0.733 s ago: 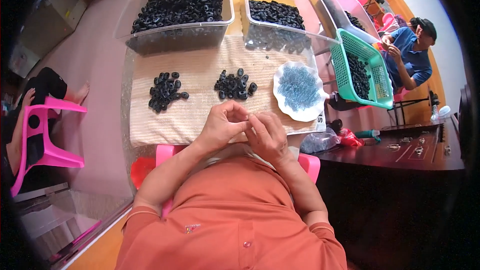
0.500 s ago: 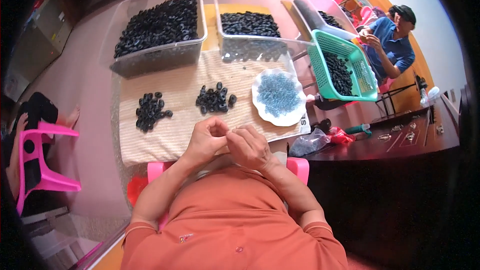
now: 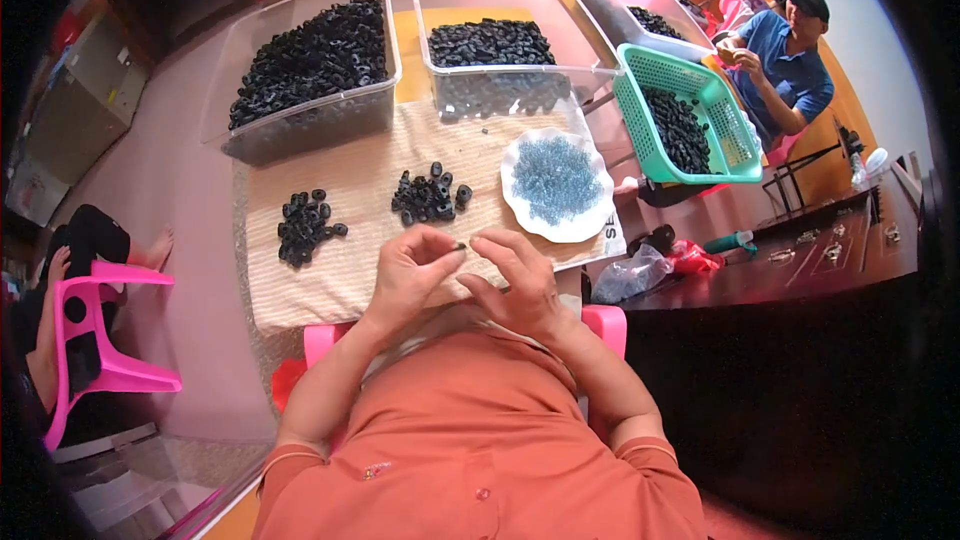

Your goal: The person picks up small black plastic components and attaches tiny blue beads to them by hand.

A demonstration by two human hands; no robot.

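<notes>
Between the thumb and forefinger of my left hand is a small dark piece, too small to make out fully. My right hand is just beside it, its fingers apart and nothing visible in them. Both hands are over the near edge of a cream striped cloth. Beyond them lies a small pile of black ring-like parts. Another such pile is farther left. To the right stands a white scalloped plate heaped with small, clear bluish pieces.
Two clear bins of black parts stand at the cloth's far side. A green basket holds more at the right. A person in blue sits beyond it. A pink stool is at the left; a dark table at the right.
My hands have come apart. The right fingers have opened and moved away, and the dark piece now shows at my left fingertips. The view has shifted slightly.
</notes>
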